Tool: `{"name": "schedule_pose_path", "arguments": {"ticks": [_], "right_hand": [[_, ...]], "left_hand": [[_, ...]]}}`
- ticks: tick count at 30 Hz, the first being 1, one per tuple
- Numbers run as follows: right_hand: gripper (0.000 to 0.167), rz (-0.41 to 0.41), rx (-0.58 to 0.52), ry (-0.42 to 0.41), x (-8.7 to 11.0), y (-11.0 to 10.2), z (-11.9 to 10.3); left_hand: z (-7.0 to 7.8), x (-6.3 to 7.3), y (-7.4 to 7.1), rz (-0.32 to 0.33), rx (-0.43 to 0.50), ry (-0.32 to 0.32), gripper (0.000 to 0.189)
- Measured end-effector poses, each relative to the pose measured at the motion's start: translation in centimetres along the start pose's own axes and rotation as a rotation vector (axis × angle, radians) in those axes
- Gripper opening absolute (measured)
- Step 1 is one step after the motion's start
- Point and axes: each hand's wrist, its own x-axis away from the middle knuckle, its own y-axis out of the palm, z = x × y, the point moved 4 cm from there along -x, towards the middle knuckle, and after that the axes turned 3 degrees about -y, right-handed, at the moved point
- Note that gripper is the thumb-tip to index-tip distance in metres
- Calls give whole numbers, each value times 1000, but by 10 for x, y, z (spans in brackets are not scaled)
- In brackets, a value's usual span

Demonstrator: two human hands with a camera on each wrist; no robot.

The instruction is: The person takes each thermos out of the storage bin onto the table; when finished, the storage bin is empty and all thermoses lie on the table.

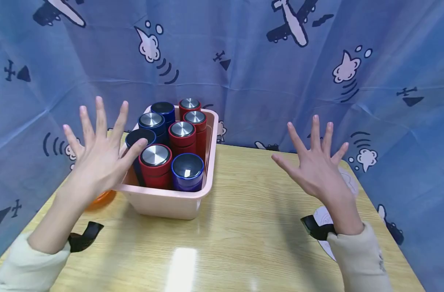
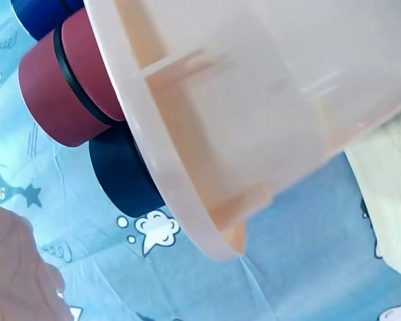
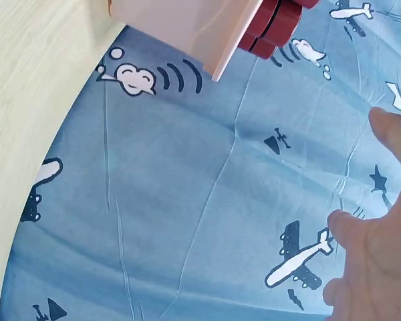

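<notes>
My left hand [image 1: 99, 158] is raised with fingers spread, overlapping the left side of a pink plastic bin [image 1: 163, 205] in the head view. My right hand [image 1: 317, 170] is held up at the right, fingers also spread, with nothing in it. Several cylindrical flasks stand upright in the bin, among them a red flask with a silver lid [image 1: 155, 166], a shiny blue flask [image 1: 187, 172] and a dark navy flask [image 1: 141, 138] partly hidden by my left thumb. From the left wrist, the bin's wall and a red flask [image 2: 73, 80] show close by.
An orange round object [image 1: 101, 199] lies left of the bin, partly hidden by my left arm. White round discs [image 1: 323, 217] rest on the wooden table [image 1: 244, 227] under my right forearm. A blue patterned curtain [image 1: 244, 89] hangs behind and along both sides.
</notes>
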Motion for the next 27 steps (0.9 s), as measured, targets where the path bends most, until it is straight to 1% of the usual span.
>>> {"name": "schedule_pose_path", "arguments": {"ticks": [7,12,15,18,21,25,27], "right_hand": [[80,7,12,-51,20,7,-4],[80,18,6,-86,39,18,-5],[81,32,1,-98,48,23,-5],[81,41,-5,-110,55,30,-4],[81,34,-17,-124,61,38,-3],[79,-8,-41,-129,63,49,-2],[78,-34,-54,-131,62,53,-1]], "left_hand": [[-8,25,5,14,-18,46,77],[-18,42,15,28,-32,74,76],[-26,48,22,35,-42,80,75],[-33,50,29,31,-42,102,74],[-43,50,33,21,-26,122,71],[-59,45,30,14,42,140,63],[-67,41,26,-7,88,180,56]]}}
